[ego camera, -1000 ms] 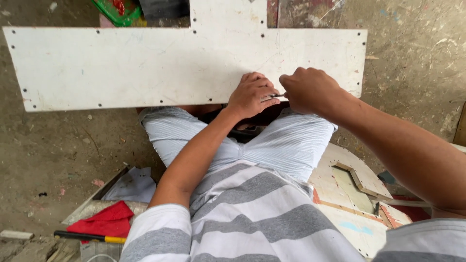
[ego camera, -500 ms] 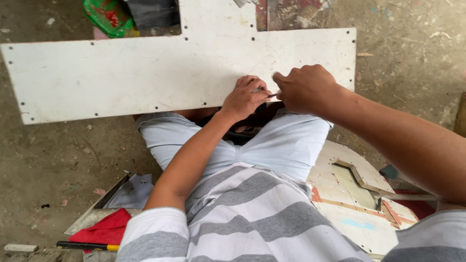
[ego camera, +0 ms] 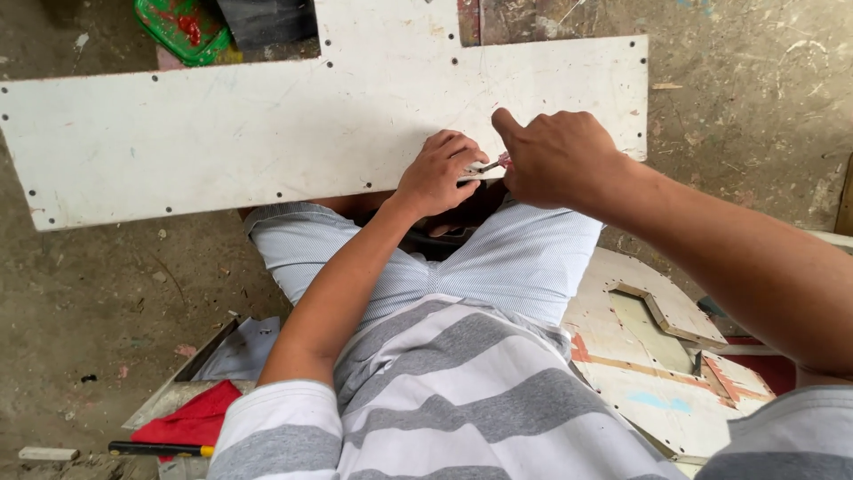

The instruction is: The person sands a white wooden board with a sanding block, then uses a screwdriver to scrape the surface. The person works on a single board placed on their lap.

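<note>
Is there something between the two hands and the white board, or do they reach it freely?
Nothing visible is in the way. The left hand and the right hand both rest at the near edge of the white board, pinching a small metal tool between them. The tool's tip is hidden by the fingers.

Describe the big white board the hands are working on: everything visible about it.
The white board is a flat, thin panel, long and wide, with a rectangular tab rising at its top edge. Its painted-looking surface is scuffed and smudged, and small holes dot its edges. It lies level over the concrete floor and the person's lap. The left hand and right hand rest at its near edge, pinching a small reddish-tipped tool against it.
</note>
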